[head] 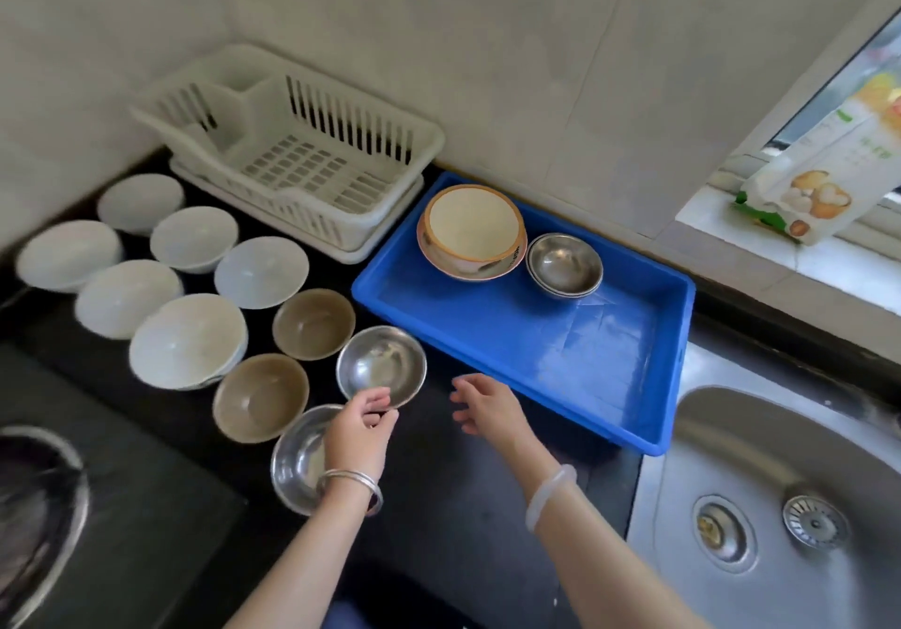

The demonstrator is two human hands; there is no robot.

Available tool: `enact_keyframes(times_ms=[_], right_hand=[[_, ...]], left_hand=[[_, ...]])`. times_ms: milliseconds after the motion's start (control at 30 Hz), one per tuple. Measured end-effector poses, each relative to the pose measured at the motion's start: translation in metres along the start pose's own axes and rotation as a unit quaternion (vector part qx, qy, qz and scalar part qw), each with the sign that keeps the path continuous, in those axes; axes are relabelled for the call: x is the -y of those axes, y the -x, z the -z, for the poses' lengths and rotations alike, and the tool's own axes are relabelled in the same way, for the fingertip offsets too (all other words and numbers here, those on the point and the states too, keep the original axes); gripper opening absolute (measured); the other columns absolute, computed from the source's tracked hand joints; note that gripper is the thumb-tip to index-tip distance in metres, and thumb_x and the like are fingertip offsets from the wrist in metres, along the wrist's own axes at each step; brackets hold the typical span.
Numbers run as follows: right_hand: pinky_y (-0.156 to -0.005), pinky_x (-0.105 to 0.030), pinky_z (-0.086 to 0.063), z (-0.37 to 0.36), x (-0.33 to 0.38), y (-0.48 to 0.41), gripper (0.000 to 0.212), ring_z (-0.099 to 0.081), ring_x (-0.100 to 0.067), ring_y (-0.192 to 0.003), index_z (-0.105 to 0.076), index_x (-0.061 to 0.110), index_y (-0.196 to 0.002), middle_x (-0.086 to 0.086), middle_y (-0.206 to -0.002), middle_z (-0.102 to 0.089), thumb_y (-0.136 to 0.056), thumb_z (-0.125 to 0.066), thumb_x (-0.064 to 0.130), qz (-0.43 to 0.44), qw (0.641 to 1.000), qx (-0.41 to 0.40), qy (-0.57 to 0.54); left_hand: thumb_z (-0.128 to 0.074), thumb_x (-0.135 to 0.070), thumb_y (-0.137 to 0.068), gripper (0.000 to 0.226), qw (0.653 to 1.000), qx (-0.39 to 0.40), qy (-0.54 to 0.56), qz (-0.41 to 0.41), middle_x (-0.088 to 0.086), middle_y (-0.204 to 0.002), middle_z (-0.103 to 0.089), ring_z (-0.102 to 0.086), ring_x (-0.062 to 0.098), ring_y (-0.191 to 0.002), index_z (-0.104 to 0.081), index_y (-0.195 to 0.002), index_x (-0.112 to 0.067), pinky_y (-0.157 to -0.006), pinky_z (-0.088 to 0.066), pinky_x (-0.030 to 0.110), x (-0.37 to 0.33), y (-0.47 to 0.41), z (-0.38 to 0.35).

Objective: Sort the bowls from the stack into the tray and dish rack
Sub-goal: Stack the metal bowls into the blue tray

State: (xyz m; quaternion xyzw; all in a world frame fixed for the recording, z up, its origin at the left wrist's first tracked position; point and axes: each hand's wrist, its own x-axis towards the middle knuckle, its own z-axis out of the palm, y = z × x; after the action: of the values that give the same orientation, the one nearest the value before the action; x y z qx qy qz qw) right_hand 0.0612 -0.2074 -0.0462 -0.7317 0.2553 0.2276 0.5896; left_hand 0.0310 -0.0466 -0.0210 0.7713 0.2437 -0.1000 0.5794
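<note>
Steel bowl (pixel 381 366) on the dark desk (pixel 439 472), just beside the near-left corner of the blue tray (pixel 536 360). Left hand (pixel 360 426) at its near rim, fingers curled narrow on the edge; whether lifted or merely touched, cannot tell. Right hand (pixel 487 406) wide and empty, between bowl and tray.

Handling, as judged: thin steel, light, stiff, not fragile, likely slick on the polished wall; best taken by pinching the rim, thumb inside. White bowls (pixel 187 340) and brown bowls (pixel 261 397) (ceramic by the look) heavier and chippable; support under the base advised.

Surroundings: second steel bowl (pixel 300 458) partly under the left wrist, touching nothing visible. Tray already holding an orange-rimmed bowl (pixel 472 232) and nested steel bowls (pixel 564 265) at the far end; near half bare. Dish rack (pixel 292 150) empty, against the wall. Sink (pixel 780 482) to the right. Tray wall to be cleared on transfer; otherwise path unobstructed.
</note>
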Motion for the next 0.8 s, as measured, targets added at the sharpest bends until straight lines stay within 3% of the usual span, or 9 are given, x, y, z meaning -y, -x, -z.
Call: enact_keyframes(times_ms=[67, 133, 233, 300, 400, 500, 667, 800], right_hand=[[-0.056, -0.021, -0.048, -0.019, -0.003, -0.005, 0.030, -0.062, -0.012, -0.073, -0.056, 0.021, -0.121, 0.002, -0.096, -0.064, -0.093, -0.050, 0.029, 0.001, 0.999, 0.010, 0.050], [-0.057, -0.021, -0.051, -0.035, -0.002, -0.011, 0.040, -0.063, -0.012, -0.079, -0.049, 0.020, -0.131, -0.002, -0.107, -0.063, -0.093, -0.053, 0.030, 0.002, 0.997, 0.016, 0.081], [-0.060, -0.023, -0.055, -0.053, 0.006, -0.019, 0.036, -0.065, -0.013, -0.080, -0.051, 0.018, -0.128, -0.004, -0.105, -0.063, -0.092, -0.056, 0.026, 0.010, 0.995, 0.011, 0.098], [-0.069, -0.028, -0.059, -0.060, 0.011, -0.022, 0.027, -0.066, -0.017, -0.084, -0.055, 0.015, -0.119, -0.005, -0.101, -0.063, -0.092, -0.057, 0.017, 0.001, 0.997, -0.003, 0.071], [-0.065, -0.025, -0.059, -0.063, 0.018, -0.020, 0.018, -0.065, -0.021, -0.091, -0.062, 0.011, -0.104, -0.006, -0.097, -0.063, -0.090, -0.055, 0.003, -0.010, 1.000, -0.018, -0.017], [-0.053, -0.017, -0.056, -0.060, 0.020, -0.012, 0.019, -0.067, -0.021, -0.087, -0.066, 0.009, -0.098, -0.008, -0.096, -0.066, -0.087, -0.053, -0.001, 0.005, 0.998, -0.036, -0.041], [-0.059, -0.018, -0.056, -0.050, 0.025, 0.011, 0.020, -0.071, -0.018, -0.081, -0.070, 0.009, -0.091, -0.006, -0.087, -0.070, -0.084, -0.054, -0.001, 0.043, 0.996, -0.040, -0.070], [-0.060, -0.020, -0.057, -0.044, 0.022, 0.034, 0.015, -0.073, -0.015, -0.074, -0.072, 0.013, -0.085, -0.004, -0.079, -0.075, -0.085, -0.061, 0.003, 0.059, 0.998, -0.001, -0.033]], left_hand=[[-0.062, -0.002, -0.081, 0.024, 0.998, -0.050, -0.042, 0.000, 0.004, -0.094, -0.065, -0.057, 0.020, -0.086, -0.065, -0.103, -0.012, -0.084, -0.047, 0.032, 0.017, 0.008, 0.017], [-0.064, -0.002, -0.077, 0.027, 0.990, -0.111, -0.090, -0.001, 0.007, -0.102, -0.064, -0.058, 0.026, -0.098, -0.066, -0.101, -0.015, -0.092, -0.045, 0.037, 0.032, 0.014, 0.031], [-0.065, -0.004, -0.076, 0.031, 0.967, -0.190, -0.165, 0.031, 0.006, -0.122, -0.057, -0.050, 0.037, -0.109, -0.067, -0.102, -0.022, -0.090, -0.039, 0.040, 0.051, 0.022, 0.045], [-0.062, 0.000, -0.076, 0.034, 0.964, -0.224, -0.136, 0.039, 0.008, -0.124, -0.053, -0.046, 0.038, -0.109, -0.066, -0.103, -0.020, -0.089, -0.040, 0.042, 0.061, 0.025, 0.052], [-0.055, 0.012, -0.074, 0.045, 0.976, -0.214, -0.041, 0.024, 0.016, -0.117, -0.055, -0.049, 0.034, -0.110, -0.059, -0.112, -0.012, -0.096, -0.041, 0.040, 0.072, 0.024, 0.059], [-0.055, 0.007, -0.079, 0.044, 0.979, -0.194, 0.031, 0.063, 0.008, -0.117, -0.061, -0.059, 0.028, -0.103, -0.054, -0.115, -0.019, -0.091, -0.047, 0.039, 0.076, 0.024, 0.064], [-0.056, 0.003, -0.082, 0.039, 0.980, -0.163, 0.071, 0.088, 0.007, -0.115, -0.064, -0.058, 0.019, -0.090, -0.057, -0.115, -0.017, -0.084, -0.046, 0.031, 0.082, 0.019, 0.067], [-0.056, -0.002, -0.085, 0.030, 0.985, -0.119, 0.090, 0.088, 0.010, -0.114, -0.065, -0.060, 0.020, -0.099, -0.061, -0.113, -0.011, -0.093, -0.046, 0.033, 0.086, 0.013, 0.066]])
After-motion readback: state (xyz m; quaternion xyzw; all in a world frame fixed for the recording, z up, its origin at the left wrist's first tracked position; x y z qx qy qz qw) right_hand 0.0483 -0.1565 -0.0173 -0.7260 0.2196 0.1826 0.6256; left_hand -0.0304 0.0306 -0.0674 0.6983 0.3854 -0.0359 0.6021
